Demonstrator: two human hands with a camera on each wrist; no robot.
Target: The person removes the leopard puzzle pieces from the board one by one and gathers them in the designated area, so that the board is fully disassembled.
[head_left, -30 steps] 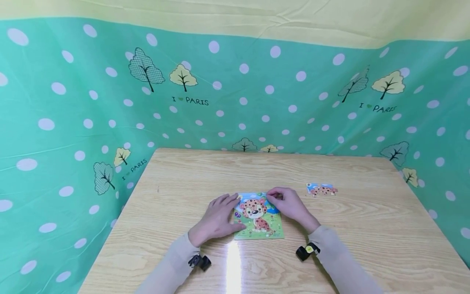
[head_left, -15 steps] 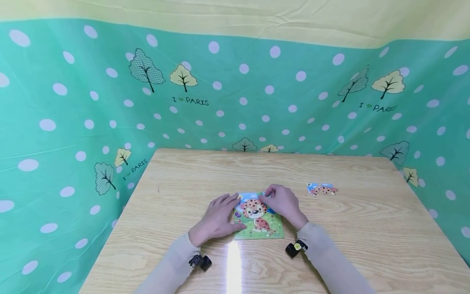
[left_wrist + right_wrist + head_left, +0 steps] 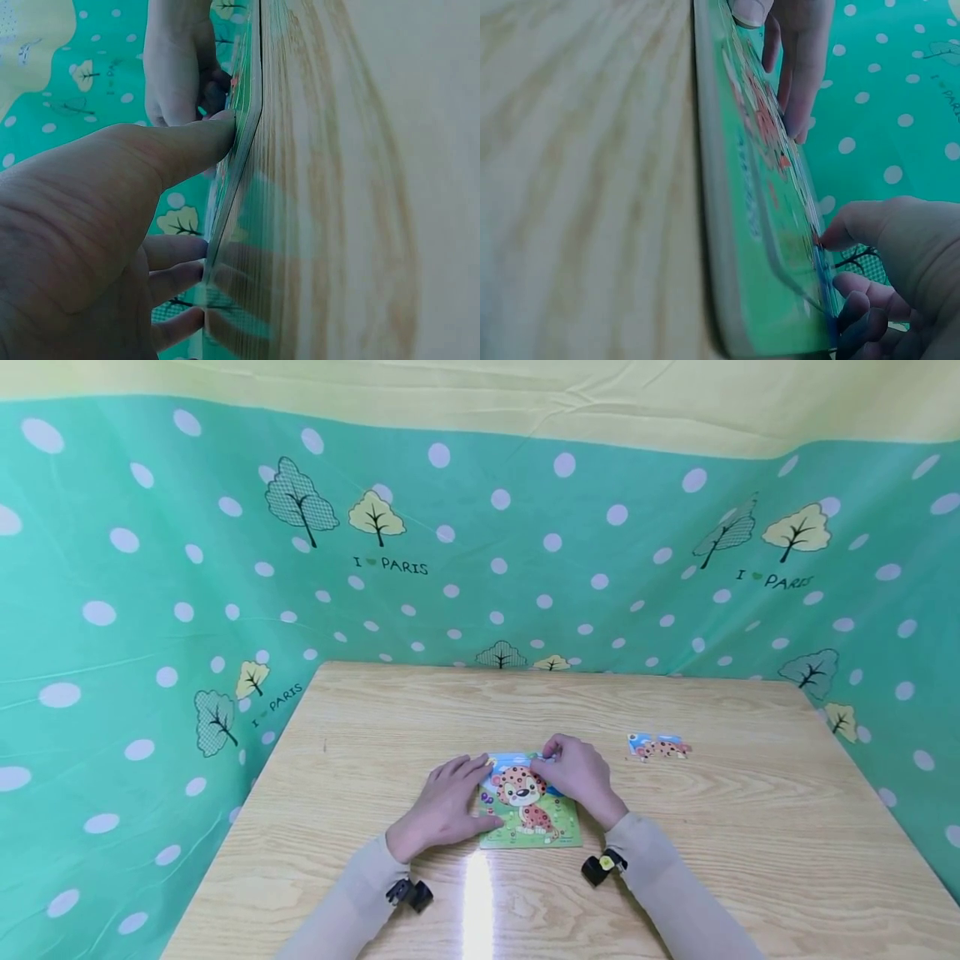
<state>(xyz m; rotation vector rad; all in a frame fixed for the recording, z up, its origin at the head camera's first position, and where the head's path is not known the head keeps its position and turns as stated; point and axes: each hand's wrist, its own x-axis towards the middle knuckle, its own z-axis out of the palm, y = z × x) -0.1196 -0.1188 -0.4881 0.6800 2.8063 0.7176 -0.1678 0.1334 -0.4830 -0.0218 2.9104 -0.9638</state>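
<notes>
A jigsaw puzzle board (image 3: 566, 835) with a spotted cub on green grass under blue sky lies flat near the table's front middle. My left hand (image 3: 442, 806) rests along its left side, fingers extended at the upper left edge. Its thumb (image 3: 199, 142) lies on the board's face in the left wrist view. At the upper right part of the picture is my right hand (image 3: 581, 775), fingers bent, thumb tip touching the surface. In the right wrist view, its thumb (image 3: 855, 223) meets the board while the other fingers curl beside the edge. I cannot tell whether a piece is between them.
Several loose jigsaw pieces (image 3: 658, 747), blue and spotted orange, lie together to the right, behind the right hand. The wooden table (image 3: 375, 718) extends back to a green dotted curtain (image 3: 480, 543). A bright reflection (image 3: 477, 902) marks the table in front of the board.
My right hand has shifted left and inward over the board's upper right part, then stayed nearly still for the last half second. The left hand and loose pieces have not moved.
</notes>
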